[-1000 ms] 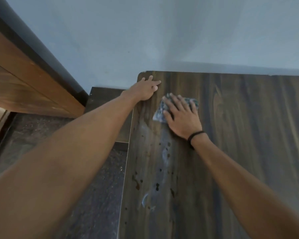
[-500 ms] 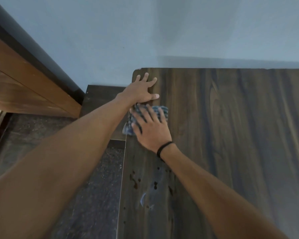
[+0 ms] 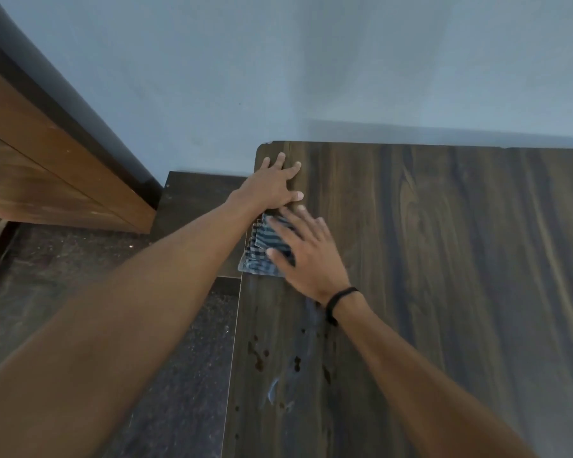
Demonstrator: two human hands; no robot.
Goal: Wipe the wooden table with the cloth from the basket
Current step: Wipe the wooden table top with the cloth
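The dark wooden table (image 3: 444, 276) fills the right side of the view, its far edge against the wall. A folded blue striped cloth (image 3: 260, 256) lies at the table's left edge, slightly overhanging it. My right hand (image 3: 306, 256), with a black band on the wrist, presses flat on the cloth, fingers spread. My left hand (image 3: 273, 185) lies flat, palm down, on the table's far left corner, just beyond the cloth, holding nothing. Dark spots and a pale smear (image 3: 278, 368) mark the wood nearer to me. The basket is out of view.
A pale blue wall (image 3: 311, 67) runs behind the table. A lower dark surface (image 3: 196, 200) sits left of the table by the wall. Brown wooden furniture with a black edge (image 3: 47, 153) stands at the left. Dark speckled floor (image 3: 162, 375) lies below.
My right hand slid the cloth leftward from the table's inner area to its left edge, then a little nearer to me. My left hand stayed on the corner.
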